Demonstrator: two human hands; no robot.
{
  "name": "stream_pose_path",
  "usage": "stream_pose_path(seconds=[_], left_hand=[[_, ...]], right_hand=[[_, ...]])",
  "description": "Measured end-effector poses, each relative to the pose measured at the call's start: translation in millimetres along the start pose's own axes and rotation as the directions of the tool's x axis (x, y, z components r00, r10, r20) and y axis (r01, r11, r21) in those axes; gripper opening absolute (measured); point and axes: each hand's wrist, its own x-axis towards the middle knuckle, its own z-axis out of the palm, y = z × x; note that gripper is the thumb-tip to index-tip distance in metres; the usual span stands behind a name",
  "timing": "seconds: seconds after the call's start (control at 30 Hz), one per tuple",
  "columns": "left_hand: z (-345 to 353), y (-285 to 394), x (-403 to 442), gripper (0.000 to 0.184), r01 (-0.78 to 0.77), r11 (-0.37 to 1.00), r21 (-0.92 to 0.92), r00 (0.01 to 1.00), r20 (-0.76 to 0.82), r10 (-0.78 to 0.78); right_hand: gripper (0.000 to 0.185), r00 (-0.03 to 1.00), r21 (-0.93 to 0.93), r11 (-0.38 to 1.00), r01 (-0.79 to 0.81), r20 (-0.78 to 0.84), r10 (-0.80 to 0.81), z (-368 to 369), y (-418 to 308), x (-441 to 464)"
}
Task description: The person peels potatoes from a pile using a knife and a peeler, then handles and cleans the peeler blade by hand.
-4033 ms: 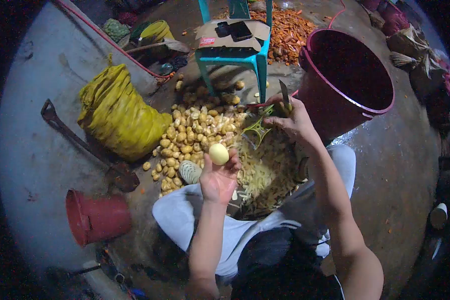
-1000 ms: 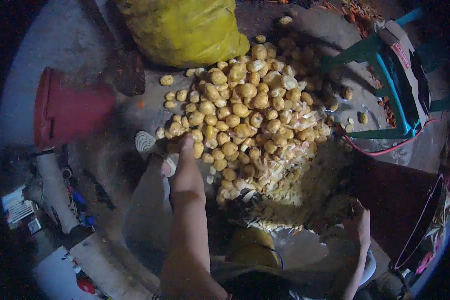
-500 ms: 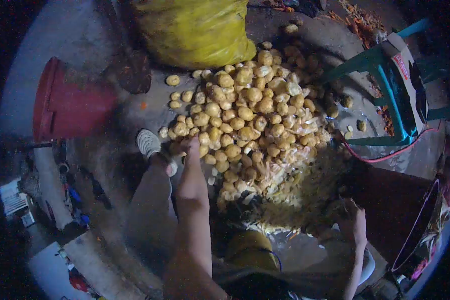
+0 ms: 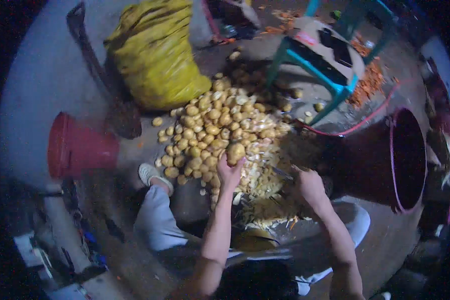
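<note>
My left hand [image 4: 229,174] is closed around a large yellowish potato [image 4: 235,152], lifted above the front of the potato heap [image 4: 210,130]. To its right, my right hand [image 4: 310,187] has its fingers curled round a thin bladed tool [image 4: 281,173], which points left toward the potato. The tool's handle is hidden in the fist, and I cannot tell its exact kind. Pale peelings [image 4: 265,185] lie thickly under and between both hands. A gap separates the blade from the potato.
A full yellow sack [image 4: 155,60] stands behind the heap. At the left is a red bucket [image 4: 85,147]; a dark red tub [image 4: 380,160] lies on its side at the right. A green chair [image 4: 335,90] holds cardboard. Orange scraps [image 4: 370,82] litter the floor.
My left hand has come from the heap's left edge toward the middle, with a potato now in it. My right hand has moved up and left. The view has shifted.
</note>
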Motion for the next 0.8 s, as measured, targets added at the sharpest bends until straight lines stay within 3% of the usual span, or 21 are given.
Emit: stream_pose_path(seconds=[0.03,0.07,0.1,0.13,0.2,0.27,0.4,0.47,0.5,0.6,0.67,0.73,0.77,0.8], left_hand=[[8,16,-12,0.042,0.001,1.000,0.018,0.997,0.072,-0.002],[17,32,-24,0.046,-0.001,0.999,0.037,0.989,0.145,-0.004],[27,41,-36,0.048,-0.118,0.993,-0.015,0.985,0.122,0.119],[34,57,-47,0.050,-0.230,0.971,-0.062,0.968,0.089,0.235],[34,82,-70,0.053,-0.260,0.965,0.028,0.961,0.105,0.255],[33,99,-82,0.051,-0.384,0.918,0.099,0.918,0.149,0.367],[30,129,-102,0.050,-0.397,0.910,0.123,0.912,0.160,0.377],[29,137,-111,0.049,-0.384,0.923,-0.002,0.921,0.071,0.383],[24,152,-117,0.047,-0.462,0.872,0.160,0.886,0.107,0.450],[22,163,-132,0.045,-0.399,0.912,0.095,0.912,0.143,0.384],[19,166,-136,0.044,-0.414,0.907,0.075,0.904,0.154,0.400],[17,180,-134,0.044,-0.413,0.910,0.034,0.903,0.145,0.404],[12,184,-135,0.043,-0.525,0.823,0.215,0.851,0.117,0.512],[8,185,-130,0.043,-0.526,0.823,0.216,0.850,0.117,0.513]], right_hand=[[0.056,0.997,-0.020,0.997,0.073,-0.007,-0.073,-20,-11,-4],[0.048,0.999,-0.001,0.999,0.038,-0.004,-0.038,-40,-25,-8],[0.034,0.997,0.013,0.999,0.044,-0.059,-0.043,-48,-32,-13],[0.034,0.997,0.026,0.999,0.029,-0.078,-0.027,-54,-33,-17],[0.023,0.985,0.015,0.995,0.095,-0.147,-0.092,-61,-36,-29],[0.018,0.981,0.031,0.995,0.096,-0.173,-0.089,-64,-37,-41],[0.018,0.951,0.082,0.982,0.171,-0.273,-0.143,-74,-39,-61],[0.019,0.947,0.098,0.979,0.178,-0.287,-0.143,-77,-42,-69],[0.018,0.965,0.104,0.984,0.142,-0.238,-0.114,-85,-45,-76],[0.016,0.967,0.093,0.993,0.078,-0.249,-0.053,-73,-18,-63],[0.014,0.939,0.178,0.984,-0.030,-0.332,0.089,-67,14,-54],[0.013,0.931,0.245,0.969,-0.039,-0.343,0.125,-72,19,-53],[0.013,0.935,0.225,0.974,-0.026,-0.339,0.103,-69,18,-56],[0.015,0.939,0.203,0.979,-0.012,-0.334,0.080,-71,14,-61]])
